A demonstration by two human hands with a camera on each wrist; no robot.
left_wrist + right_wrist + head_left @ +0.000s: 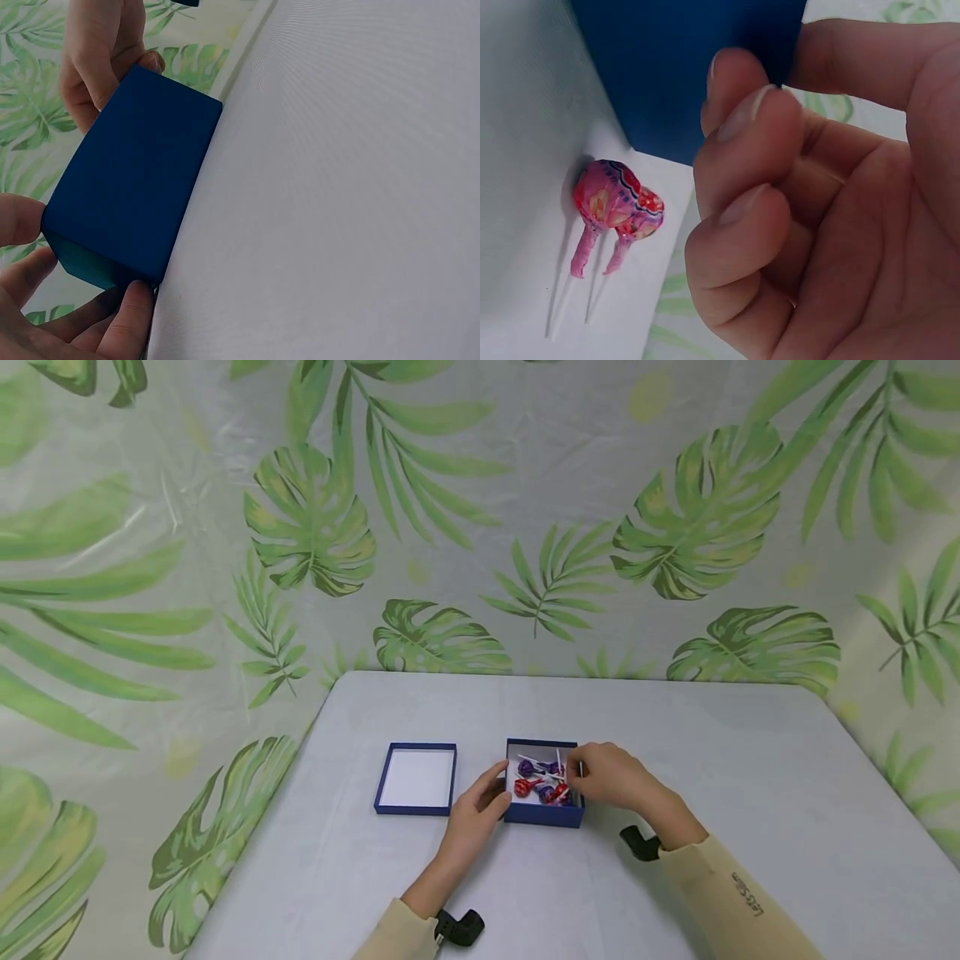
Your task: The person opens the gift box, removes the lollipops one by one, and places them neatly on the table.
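A small blue box (543, 815) on the table holds several wrapped lollipops (546, 792) in red and purple, their white sticks crossing. My left hand (474, 814) rests its spread fingertips (133, 311) against the left end of the box, low and near the rim. At the opposite end is my right hand (613, 777), reaching over the right rim. Its other fingers (735, 232) curl outside the wall, while the fingertips inside are hidden; I cannot tell whether they pinch a lollipop. Two pink-wrapped lollipops (604, 196) lie on the table beside the box in the right wrist view.
To the left of the box lies a shallow white lid with a blue rim (414, 811). Both stand on a white-covered table (525, 893). A leaf-printed sheet (547, 485) hangs behind the table and along its sides.
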